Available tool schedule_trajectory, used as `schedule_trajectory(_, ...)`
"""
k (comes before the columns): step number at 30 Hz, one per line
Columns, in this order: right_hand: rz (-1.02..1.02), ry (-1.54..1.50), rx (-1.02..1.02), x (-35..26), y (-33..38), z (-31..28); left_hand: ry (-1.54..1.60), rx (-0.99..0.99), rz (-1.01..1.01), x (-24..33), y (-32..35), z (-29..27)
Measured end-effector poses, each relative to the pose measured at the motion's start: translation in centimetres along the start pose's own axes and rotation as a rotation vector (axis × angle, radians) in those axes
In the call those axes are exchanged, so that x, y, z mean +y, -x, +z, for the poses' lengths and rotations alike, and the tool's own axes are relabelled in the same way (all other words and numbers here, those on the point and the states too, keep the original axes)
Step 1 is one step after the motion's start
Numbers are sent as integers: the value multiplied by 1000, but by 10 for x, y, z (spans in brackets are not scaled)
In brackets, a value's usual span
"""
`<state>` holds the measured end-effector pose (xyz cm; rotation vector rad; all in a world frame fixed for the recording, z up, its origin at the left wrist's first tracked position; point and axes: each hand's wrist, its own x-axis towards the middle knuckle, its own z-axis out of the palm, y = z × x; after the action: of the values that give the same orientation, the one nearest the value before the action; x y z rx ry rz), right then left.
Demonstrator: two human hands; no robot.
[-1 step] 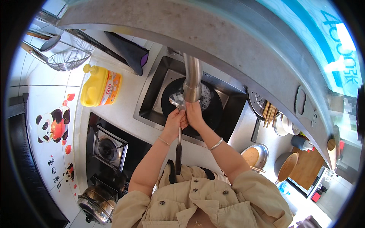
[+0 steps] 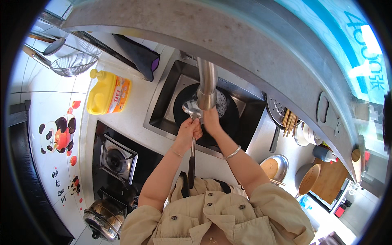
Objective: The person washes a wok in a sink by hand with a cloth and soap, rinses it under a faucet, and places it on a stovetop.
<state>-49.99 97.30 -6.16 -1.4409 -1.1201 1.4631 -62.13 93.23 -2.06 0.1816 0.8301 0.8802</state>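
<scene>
My left hand [image 2: 190,131] is closed around the metal shaft of a ladle [image 2: 191,108], just below its shiny bowl. The ladle's dark handle end [image 2: 191,173] points back toward my body. Right beside it, under the mouth of the steel faucet [image 2: 207,98], is my right hand [image 2: 210,121]. The faucet hides its fingers, so their pose cannot be made out. Beneath both hands a black wok [image 2: 229,118] lies in the steel sink [image 2: 161,110]. White foam [image 2: 221,104] shows in the wok, to the right of the faucet.
A yellow pump jug [image 2: 107,93] stands left of the sink, near a gas burner [image 2: 116,159] and a steel pot [image 2: 107,218]. Chopsticks [image 2: 289,122], a metal bowl [image 2: 281,165] and a cutting board [image 2: 330,179] are on the right. A grey ledge [image 2: 245,45] arches overhead.
My right hand has shifted slightly to the right, away from the ladle. The ladle's bowl has moved a little; my left hand keeps its grip.
</scene>
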Motion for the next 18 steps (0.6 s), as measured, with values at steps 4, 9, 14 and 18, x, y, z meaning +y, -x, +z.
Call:
schedule_trajectory(4, 474, -820, 66, -35, -25, -23, -19, -125, -81, 8, 15, 6)
schedule_trajectory(9, 609, -1070, 167, -23, -28, -45, -89, -98, -123, 6, 17, 3)
schedule_trajectory(14, 553, -225, -181, -25, -13, -39, -222, -126, -263, 4, 21, -9)
schedule_trajectory(18, 195, 363, -440, -9, -29, -34, -333, -213, -341, 5, 24, -1)
